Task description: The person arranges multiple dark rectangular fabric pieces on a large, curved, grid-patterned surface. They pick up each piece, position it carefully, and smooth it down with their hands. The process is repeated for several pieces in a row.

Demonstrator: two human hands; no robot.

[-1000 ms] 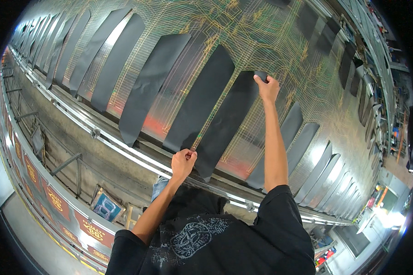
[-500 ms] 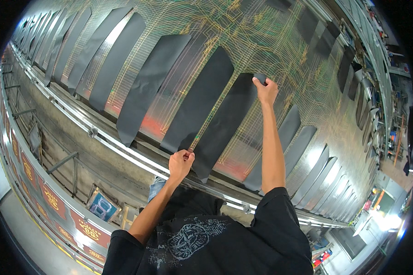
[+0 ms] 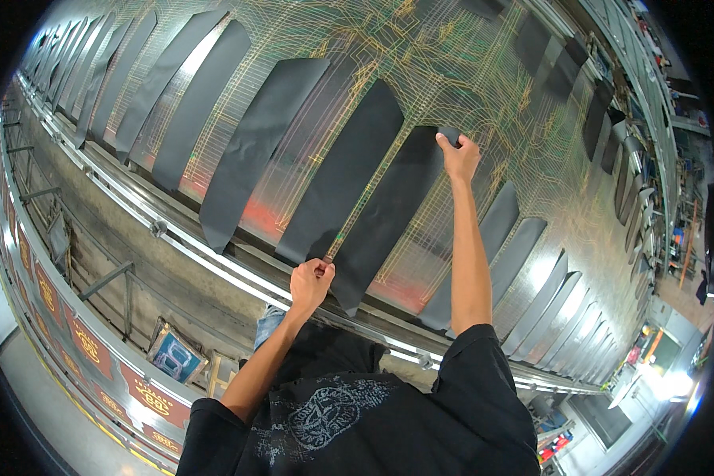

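A long dark grey flat piece (image 3: 391,210), like cut leather or sheet material with pointed ends, lies slantwise on the line-marked table in front of me. My right hand (image 3: 460,155) is closed in a pinch on its far right corner, the thumb on top. At its near left edge my left hand (image 3: 311,283) is closed too, fingertips pinching that edge; the fingers partly hide the grip. Just left of it, a similar dark piece (image 3: 345,170) lies flat, its near end close to my left fingertips. Further left rests another dark piece (image 3: 266,143).
The long table (image 3: 420,285) carries yellow, green and red guide lines, with several dark pieces in a row along both sides. A metal rail (image 3: 246,275) runs along its near edge. Behind me at left, a second table (image 3: 95,349) holds brown printed pieces. A framed screen (image 3: 177,355) stands below.
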